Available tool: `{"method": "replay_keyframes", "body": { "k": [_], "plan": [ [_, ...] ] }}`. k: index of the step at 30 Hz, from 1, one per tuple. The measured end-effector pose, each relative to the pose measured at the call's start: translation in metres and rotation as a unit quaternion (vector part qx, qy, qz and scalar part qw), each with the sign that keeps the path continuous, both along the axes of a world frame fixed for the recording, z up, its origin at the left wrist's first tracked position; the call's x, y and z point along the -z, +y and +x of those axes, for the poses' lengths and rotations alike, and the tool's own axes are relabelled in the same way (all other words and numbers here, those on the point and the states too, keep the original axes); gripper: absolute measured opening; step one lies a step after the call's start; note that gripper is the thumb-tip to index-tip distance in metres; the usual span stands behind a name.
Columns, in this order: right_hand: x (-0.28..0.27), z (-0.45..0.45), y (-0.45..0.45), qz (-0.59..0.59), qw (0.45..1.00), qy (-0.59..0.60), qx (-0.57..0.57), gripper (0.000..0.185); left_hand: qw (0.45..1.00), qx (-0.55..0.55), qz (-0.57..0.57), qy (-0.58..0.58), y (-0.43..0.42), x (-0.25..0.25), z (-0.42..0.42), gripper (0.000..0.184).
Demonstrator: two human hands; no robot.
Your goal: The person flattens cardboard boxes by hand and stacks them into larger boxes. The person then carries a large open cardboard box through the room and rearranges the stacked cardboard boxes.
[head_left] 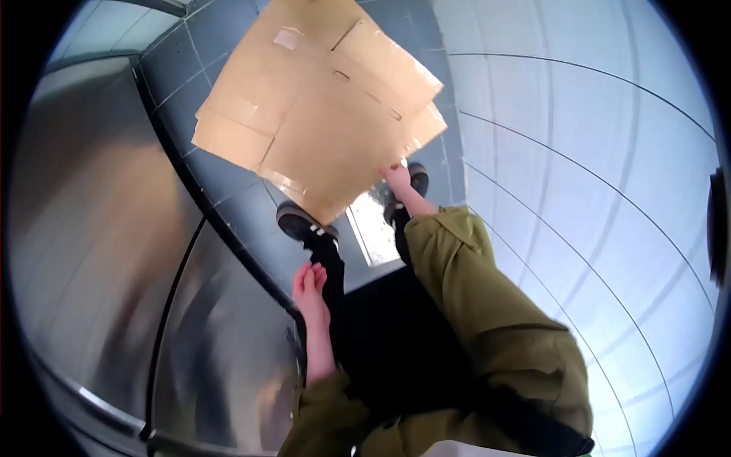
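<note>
A large flattened cardboard box (327, 114) with creases, slots and bits of clear tape fills the upper middle of the view, above the tiled floor. My right hand (396, 177) grips its lower right edge, fingers closed on the cardboard. My left hand (308, 280) is lower and to the left, near my leg, apart from the cardboard. Its fingers are loosely curled and slightly apart, with nothing in them.
Brushed metal panels (84, 228) stand on the left, with a dark edge strip along the floor. A pale tiled wall (579, 152) is on the right. My dark shoes (297, 221) are on the grey tiled floor (175, 68), by a bright rectangular patch.
</note>
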State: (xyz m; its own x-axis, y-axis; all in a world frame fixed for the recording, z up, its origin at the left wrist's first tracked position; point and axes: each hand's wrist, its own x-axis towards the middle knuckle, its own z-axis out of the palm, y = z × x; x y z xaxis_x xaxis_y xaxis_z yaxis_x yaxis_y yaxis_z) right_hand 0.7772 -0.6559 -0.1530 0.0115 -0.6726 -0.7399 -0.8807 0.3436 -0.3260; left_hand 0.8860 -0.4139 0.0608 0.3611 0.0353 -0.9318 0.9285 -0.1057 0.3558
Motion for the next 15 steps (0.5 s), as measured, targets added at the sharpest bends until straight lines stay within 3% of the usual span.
{"method": "replay_keyframes", "body": {
  "k": [3, 5, 6, 7, 10, 12, 15],
  "plan": [
    [0.043, 0.010, 0.005, 0.065, 0.968, -0.100, 0.223, 0.042, 1.000, -0.005, -0.020, -0.015, -0.019, -0.001, 0.019, 0.024],
    [0.117, -0.013, 0.003, 0.071, 0.940, -0.163, 0.292, 0.041, 0.997, -0.029, -0.068, 0.010, -0.015, -0.002, 0.020, 0.023],
    [0.125, -0.019, 0.002, 0.115, 0.905, -0.196, 0.361, 0.040, 0.995, -0.039, -0.088, 0.025, -0.010, -0.004, 0.019, 0.023],
    [0.120, -0.015, -0.001, 0.157, 0.862, -0.227, 0.425, 0.040, 0.995, -0.035, -0.086, 0.028, -0.008, -0.002, 0.020, 0.023],
    [0.062, -0.002, 0.002, 0.303, 0.770, -0.324, 0.458, 0.039, 0.998, -0.025, -0.065, 0.006, -0.009, -0.002, 0.021, 0.023],
    [0.024, 0.004, 0.017, 0.234, 0.819, -0.340, 0.397, 0.035, 0.999, -0.013, -0.024, -0.042, -0.008, 0.006, 0.013, 0.021],
    [-0.069, 0.042, 0.011, 0.101, 0.876, -0.375, 0.285, 0.035, 0.949, 0.085, 0.117, -0.280, 0.000, 0.025, -0.004, 0.016]
  ]
}}
